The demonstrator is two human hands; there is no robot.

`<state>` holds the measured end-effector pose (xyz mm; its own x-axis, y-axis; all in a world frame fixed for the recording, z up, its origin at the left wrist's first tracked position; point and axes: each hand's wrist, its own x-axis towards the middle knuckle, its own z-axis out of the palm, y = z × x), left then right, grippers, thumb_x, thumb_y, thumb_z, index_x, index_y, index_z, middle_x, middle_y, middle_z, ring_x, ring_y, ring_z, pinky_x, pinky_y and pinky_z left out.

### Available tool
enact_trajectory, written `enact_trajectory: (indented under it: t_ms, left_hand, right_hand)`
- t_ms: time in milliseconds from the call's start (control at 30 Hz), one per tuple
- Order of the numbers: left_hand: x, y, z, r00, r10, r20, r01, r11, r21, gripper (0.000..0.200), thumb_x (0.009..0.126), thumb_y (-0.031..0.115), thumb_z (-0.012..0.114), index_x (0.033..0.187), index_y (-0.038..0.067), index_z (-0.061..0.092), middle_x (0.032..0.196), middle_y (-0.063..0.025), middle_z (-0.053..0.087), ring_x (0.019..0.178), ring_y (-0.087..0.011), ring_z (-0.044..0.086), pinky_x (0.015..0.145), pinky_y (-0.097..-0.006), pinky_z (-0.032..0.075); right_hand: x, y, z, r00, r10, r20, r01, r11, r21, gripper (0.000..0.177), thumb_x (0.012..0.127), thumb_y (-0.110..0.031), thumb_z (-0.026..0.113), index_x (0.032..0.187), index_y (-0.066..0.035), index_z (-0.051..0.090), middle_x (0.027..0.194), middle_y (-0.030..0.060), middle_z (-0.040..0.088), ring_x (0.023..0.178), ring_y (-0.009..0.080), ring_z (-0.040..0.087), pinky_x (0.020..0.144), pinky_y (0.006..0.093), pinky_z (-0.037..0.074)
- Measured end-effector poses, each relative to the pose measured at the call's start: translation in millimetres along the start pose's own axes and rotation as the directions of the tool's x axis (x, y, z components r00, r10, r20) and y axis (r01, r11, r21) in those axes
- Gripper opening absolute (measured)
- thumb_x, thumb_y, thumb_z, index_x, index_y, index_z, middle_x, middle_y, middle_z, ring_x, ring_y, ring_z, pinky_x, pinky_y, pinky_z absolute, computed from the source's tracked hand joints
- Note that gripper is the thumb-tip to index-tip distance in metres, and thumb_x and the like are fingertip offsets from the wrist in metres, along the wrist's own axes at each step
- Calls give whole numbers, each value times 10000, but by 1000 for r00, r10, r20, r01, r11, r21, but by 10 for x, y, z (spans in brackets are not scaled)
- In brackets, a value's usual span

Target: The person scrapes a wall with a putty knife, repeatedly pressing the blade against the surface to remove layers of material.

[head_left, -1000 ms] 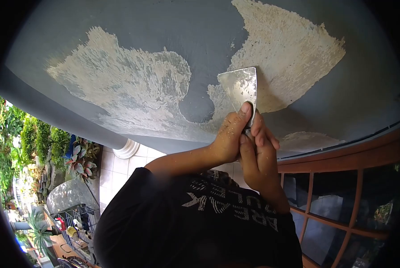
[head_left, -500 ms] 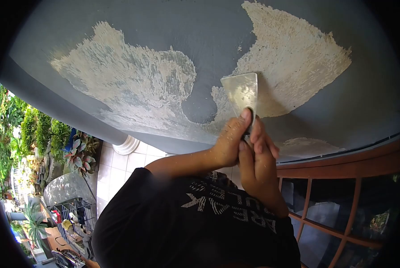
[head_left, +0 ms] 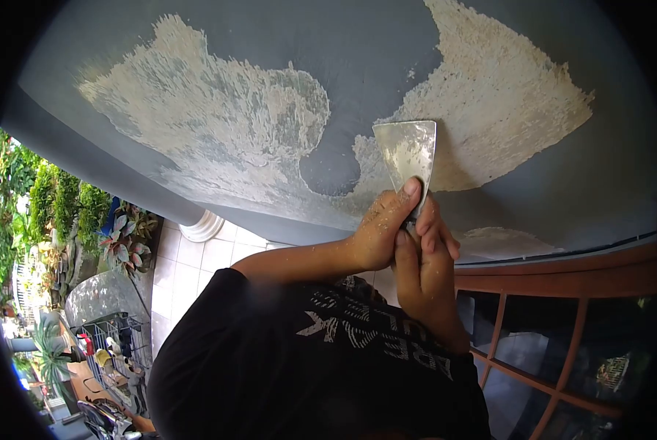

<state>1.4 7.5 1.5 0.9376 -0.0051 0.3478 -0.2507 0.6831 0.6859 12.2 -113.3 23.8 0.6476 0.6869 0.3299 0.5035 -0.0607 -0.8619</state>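
Observation:
Both hands are closed together around the handle of a putty knife [head_left: 408, 150], its wide, worn metal blade pointing up and away from me. My left hand [head_left: 382, 229] has its thumb laid along the base of the blade, and pale dust clings to its skin. Just to the right and lower, my right hand [head_left: 425, 268] wraps the handle, which is mostly hidden by the fingers. The blade's edge overlaps the rim of a bare, rough patch [head_left: 501, 103] in the grey painted wall [head_left: 358, 44]. Another scraped patch [head_left: 226, 121] spreads to the left.
A round column base [head_left: 202, 226] stands on white floor tiles [head_left: 174, 268] at left. Beyond are plants [head_left: 50, 198] and a wire basket [head_left: 119, 352] with things in it. Brown-framed window panes [head_left: 537, 345] fill the lower right.
The putty knife has shifted slightly right across the wall, with both hands still gripping it. The view itself has moved a little as well.

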Motion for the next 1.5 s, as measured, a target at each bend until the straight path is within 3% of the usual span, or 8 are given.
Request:
enact_trajectory:
  t_ms: [33,133,333,733,900,1000,1133,1500]
  left_hand:
    - [4,17,29,1000,-17,-8,17,999,31,523,1009,448,189,711,75,404,601,-76,471,759,-335,643,866,-488,485]
    - [-18,-20,94,1000,-11,-10,11,999,-44,524,1008,453,194,711,76,404,610,-74,471,759,-334,642,871,-495,481]
    - [4,-16,57,1000,1,-25,-1,1000,9,518,1008,450,198,716,75,404,613,-75,468,763,-336,638,868,-496,478]
    - [-15,-21,91,1000,2,-24,-3,999,-43,533,1009,450,182,702,77,406,601,-71,467,744,-346,642,862,-490,484]
    - [-38,-45,91,999,-15,-36,14,999,-29,530,1010,445,187,704,75,412,602,-69,466,737,-345,641,862,-486,484]
    - [-4,3,87,1000,-9,-8,9,999,-46,524,1012,440,196,706,75,415,602,-70,463,739,-342,640,848,-483,483]
    - [2,-34,52,999,-14,-36,12,998,-61,525,1012,440,197,703,75,415,599,-71,464,741,-342,640,835,-491,487]
    - [-18,37,135,1000,-15,-4,15,1000,-23,527,1013,433,196,696,72,414,595,-78,468,724,-343,638,845,-497,489]
  right_hand:
    - [0,10,-19,999,47,20,-48,996,72,241,918,-83,512,1099,74,489,968,221,568,892,305,616,757,385,481]
    - [-22,-26,-24,992,-114,-46,107,987,-119,225,918,-72,508,1093,69,494,957,213,572,867,292,617,738,374,482]
    - [18,34,-28,998,-56,-2,56,998,-25,224,911,-69,520,1084,72,500,936,205,579,839,284,618,714,363,479]
    - [6,-5,44,983,-150,-105,135,980,-144,205,910,-76,528,1061,60,504,890,185,570,815,278,615,705,351,473]
    - [-37,53,10,999,-20,-37,22,999,39,192,911,-69,524,1047,66,510,895,195,575,808,273,609,690,355,466]
    - [9,-62,57,977,-158,-143,137,980,-145,198,914,-72,523,1051,70,516,893,198,582,818,278,618,699,346,473]
    - [18,82,6,994,-105,-37,101,990,-96,206,912,-72,523,1062,68,500,915,209,573,838,286,617,698,362,477]
    - [23,-36,26,979,-170,-115,156,980,-122,209,914,-78,524,1061,69,511,884,195,585,825,287,618,702,375,474]
